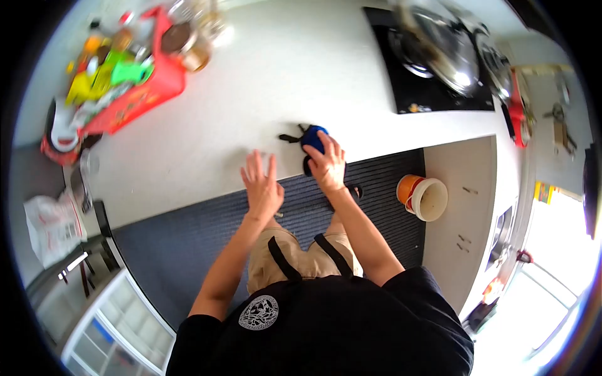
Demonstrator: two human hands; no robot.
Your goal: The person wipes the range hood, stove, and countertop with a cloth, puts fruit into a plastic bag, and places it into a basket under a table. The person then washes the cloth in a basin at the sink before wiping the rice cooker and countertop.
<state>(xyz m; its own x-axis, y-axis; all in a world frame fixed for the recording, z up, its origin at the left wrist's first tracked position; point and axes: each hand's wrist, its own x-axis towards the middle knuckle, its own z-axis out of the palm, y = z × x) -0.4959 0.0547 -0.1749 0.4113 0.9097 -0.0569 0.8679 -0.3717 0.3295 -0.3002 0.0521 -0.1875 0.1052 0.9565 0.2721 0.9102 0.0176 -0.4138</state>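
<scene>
A small dark blue, rounded thing (pixel 313 138) with black strap-like ends sits at the front edge of the white counter (pixel 251 94); I cannot make out its kind. My right hand (pixel 327 161) reaches over it from the right, fingers curved round it, hiding part of it. Something black shows just below, by the counter's edge. To the left, my left hand (pixel 261 185) is open with its fingers spread, at the counter's front edge and apart from the blue thing. It holds nothing.
A red basket (pixel 147 100) of bottles and packets stands at the back left, beside a brown-topped jar (pixel 188 47). At the back right, a lidded pan sits on a black stove (pixel 411 94). An orange and white bucket (pixel 429 199) is under the counter, right.
</scene>
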